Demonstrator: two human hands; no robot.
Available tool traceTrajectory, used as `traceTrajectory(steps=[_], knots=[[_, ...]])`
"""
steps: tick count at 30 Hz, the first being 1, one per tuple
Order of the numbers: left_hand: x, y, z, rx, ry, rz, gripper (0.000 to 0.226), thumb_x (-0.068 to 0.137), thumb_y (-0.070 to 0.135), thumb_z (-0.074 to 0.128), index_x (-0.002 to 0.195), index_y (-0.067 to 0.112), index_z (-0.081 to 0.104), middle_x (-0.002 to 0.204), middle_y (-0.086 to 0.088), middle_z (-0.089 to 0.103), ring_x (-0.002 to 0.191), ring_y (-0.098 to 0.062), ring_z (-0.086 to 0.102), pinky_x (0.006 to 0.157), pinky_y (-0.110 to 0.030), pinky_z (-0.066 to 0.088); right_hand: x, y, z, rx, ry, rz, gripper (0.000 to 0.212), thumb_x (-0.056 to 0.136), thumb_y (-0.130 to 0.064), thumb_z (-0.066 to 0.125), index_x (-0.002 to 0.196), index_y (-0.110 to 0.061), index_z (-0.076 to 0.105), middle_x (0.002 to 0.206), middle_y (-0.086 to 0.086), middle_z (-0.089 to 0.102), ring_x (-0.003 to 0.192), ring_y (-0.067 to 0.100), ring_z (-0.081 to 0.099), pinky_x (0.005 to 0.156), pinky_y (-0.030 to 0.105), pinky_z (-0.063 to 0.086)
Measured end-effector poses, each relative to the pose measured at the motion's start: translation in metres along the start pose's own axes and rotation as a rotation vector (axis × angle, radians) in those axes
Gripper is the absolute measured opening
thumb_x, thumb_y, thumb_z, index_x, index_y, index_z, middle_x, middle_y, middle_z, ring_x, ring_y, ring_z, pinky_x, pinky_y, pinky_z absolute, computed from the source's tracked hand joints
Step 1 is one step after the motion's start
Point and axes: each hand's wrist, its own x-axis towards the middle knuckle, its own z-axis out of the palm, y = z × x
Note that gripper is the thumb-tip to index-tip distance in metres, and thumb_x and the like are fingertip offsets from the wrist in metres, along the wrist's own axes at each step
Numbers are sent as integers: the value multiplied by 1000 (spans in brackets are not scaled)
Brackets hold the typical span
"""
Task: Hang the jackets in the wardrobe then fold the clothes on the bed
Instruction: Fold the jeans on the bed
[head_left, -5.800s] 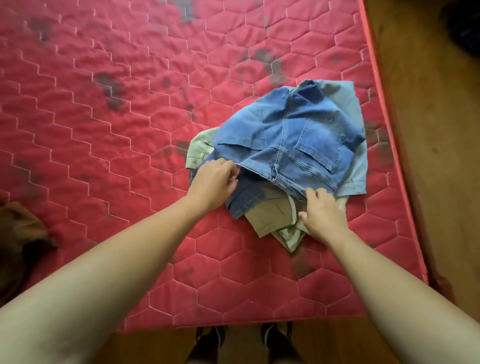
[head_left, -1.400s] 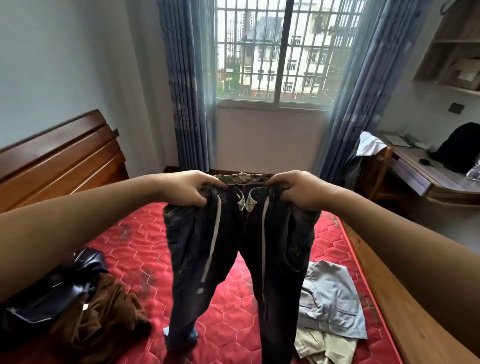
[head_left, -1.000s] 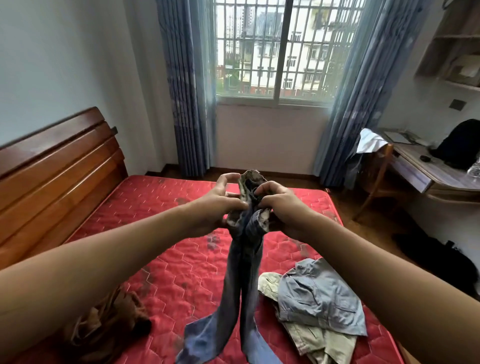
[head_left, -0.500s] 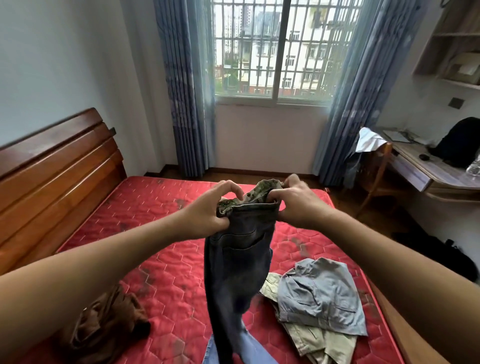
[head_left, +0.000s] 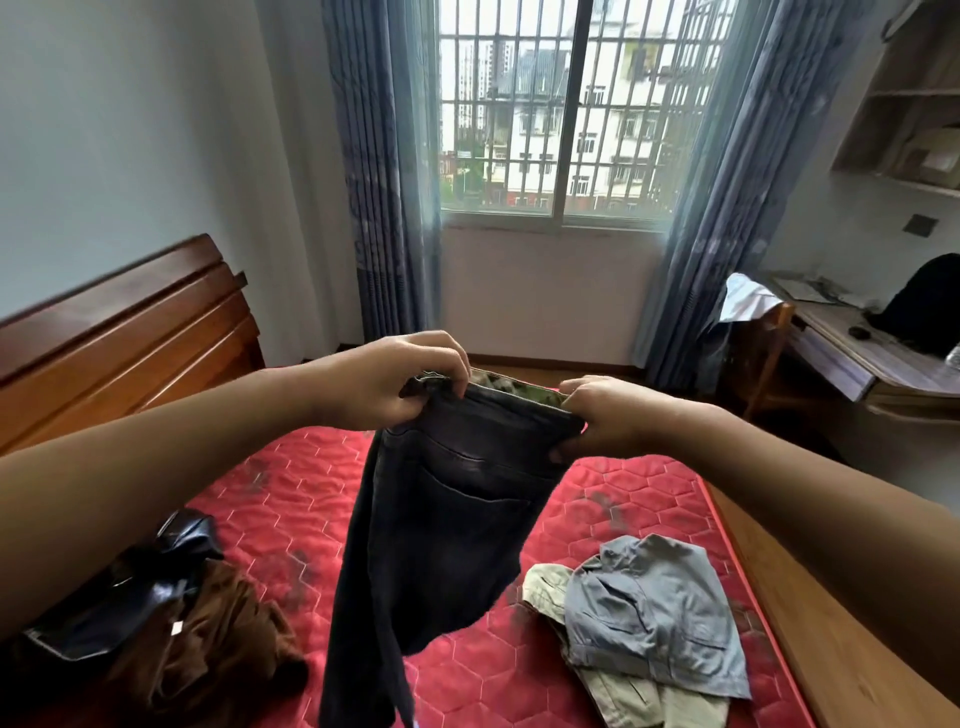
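Observation:
Dark jeans (head_left: 441, 545), folded lengthwise with a back pocket facing me, hang in the air above the red quilted mattress (head_left: 623, 499). My left hand (head_left: 400, 384) pinches the left end of the waistband. My right hand (head_left: 608, 421) grips the right end. The legs drop out of view at the bottom. A grey-blue garment (head_left: 660, 613) lies on beige trousers (head_left: 628, 696) at the right of the bed. A black leather jacket (head_left: 130, 587) and a brown jacket (head_left: 213, 660) are heaped at the left.
A wooden headboard (head_left: 130, 338) runs along the left. The bed's wooden side rail (head_left: 810, 623) is at the right. Beyond it stand a chair (head_left: 753, 353) and a desk (head_left: 872, 358) with a black bag. Curtains frame a barred window (head_left: 566, 114) ahead.
My hands have moved apart along the waistband, spreading the folded jeans wider. The view has dropped slightly, showing the jackets at the left again.

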Motion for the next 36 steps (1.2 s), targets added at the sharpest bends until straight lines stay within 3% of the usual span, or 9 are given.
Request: traceTrajectory(steps=[5, 8, 12, 16, 20, 22, 26, 30, 36], knots=[[-12, -24, -7, 46, -39, -312, 71, 84, 2, 67, 140, 35, 39, 120, 3, 57, 105, -16, 60, 95, -38, 53, -3, -1, -3, 323, 273, 23, 25, 78, -25, 83, 79, -5, 69, 76, 8, 65, 72, 23, 60, 75, 48, 52], [-15, -30, -14, -41, 15, -358, 70, 81, -4, 70, 137, 29, 47, 108, -1, 64, 91, -19, 67, 83, -41, 57, -6, -8, -2, 772, 448, -22, 40, 74, 3, 82, 100, -11, 55, 77, 7, 59, 72, 18, 54, 70, 45, 54], [-11, -27, -23, -610, 417, -396, 64, 77, -19, 63, 124, 24, 63, 103, -2, 68, 81, -13, 66, 63, -30, 57, -7, -8, -13, 1296, 627, -42, 69, 76, 0, 79, 131, -29, 49, 94, 10, 74, 84, 22, 72, 70, 33, 61], [8, -15, -8, -997, 664, -442, 58, 59, -9, 53, 107, 18, 69, 87, -4, 65, 71, -18, 58, 54, -25, 50, -2, -17, 3, 1358, 450, -11, 34, 84, 1, 76, 113, -14, 71, 108, 4, 78, 99, 20, 74, 81, 30, 59], [3, -12, -22, -477, 443, -421, 57, 76, -10, 60, 117, 29, 63, 103, -5, 66, 84, -25, 61, 65, -34, 56, 1, -18, 18, 1300, 600, -18, 25, 85, 1, 74, 104, -17, 76, 106, 3, 78, 99, 17, 74, 85, 27, 58], [5, -6, -45, -188, 198, -392, 69, 73, 14, 66, 134, 43, 50, 122, -4, 61, 102, -28, 62, 87, -43, 56, 2, -17, 17, 1311, 604, -50, 24, 82, -4, 76, 97, -23, 79, 104, 2, 79, 97, 15, 74, 84, 27, 59], [39, 23, -63, 303, -146, -385, 104, 64, 67, 67, 151, 56, 11, 153, 9, 40, 143, -20, 34, 119, -59, 20, 6, -25, 18, 1316, 565, -95, 22, 78, -10, 77, 96, -22, 78, 104, 10, 78, 97, 20, 72, 94, 42, 59], [63, 31, -47, 186, -184, -342, 56, 79, 31, 84, 127, 22, 58, 102, 15, 68, 98, -13, 66, 76, -17, 45, 6, -26, 22, 1349, 558, -79, 23, 78, -9, 78, 101, -11, 75, 105, 14, 76, 96, 22, 70, 98, 50, 54], [67, 28, -55, 154, -26, -213, 22, 84, 19, 80, 102, 15, 69, 90, 2, 70, 83, -13, 66, 72, -32, 52, -13, 18, 56, 1140, 255, 51, 39, 73, 2, 85, 106, -15, 74, 107, 10, 77, 98, 22, 72, 89, 37, 60]])
